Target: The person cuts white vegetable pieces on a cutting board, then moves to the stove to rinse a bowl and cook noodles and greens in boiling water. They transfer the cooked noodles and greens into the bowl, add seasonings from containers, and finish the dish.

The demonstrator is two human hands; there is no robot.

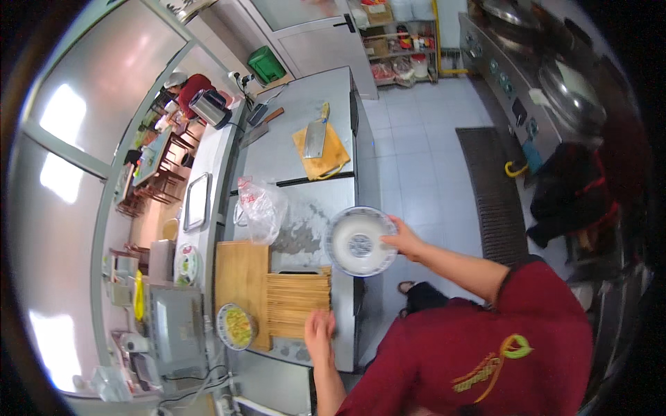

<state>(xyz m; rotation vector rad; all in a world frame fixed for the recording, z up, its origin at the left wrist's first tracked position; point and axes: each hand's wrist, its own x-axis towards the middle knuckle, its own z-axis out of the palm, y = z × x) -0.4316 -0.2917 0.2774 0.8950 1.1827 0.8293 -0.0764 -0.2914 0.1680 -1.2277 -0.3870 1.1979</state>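
My right hand (403, 239) grips the rim of a white bowl with a blue pattern (361, 242), tilted so that its inside shows; it looks to hold nothing. My left hand (319, 330), blurred, is at the near edge of a row of thin wooden sticks (296, 299), with its fingers slightly apart and nothing visible in them. A wooden board (234, 270) lies beside the sticks. On the board's lower left edge stands a patterned bowl of chopped yellow-green food (238, 326). A crumpled clear plastic bag (264, 210) lies above the board on the steel counter (317, 197).
Farther up are a cleaver (315, 139) on a small cutting board (338, 151), another knife (260, 130) and an electric kettle (209, 108). A metal tray (197, 203) lies on the left ledge. A stove (512, 78) stands at right. Another person (195, 88) is beyond the opening.
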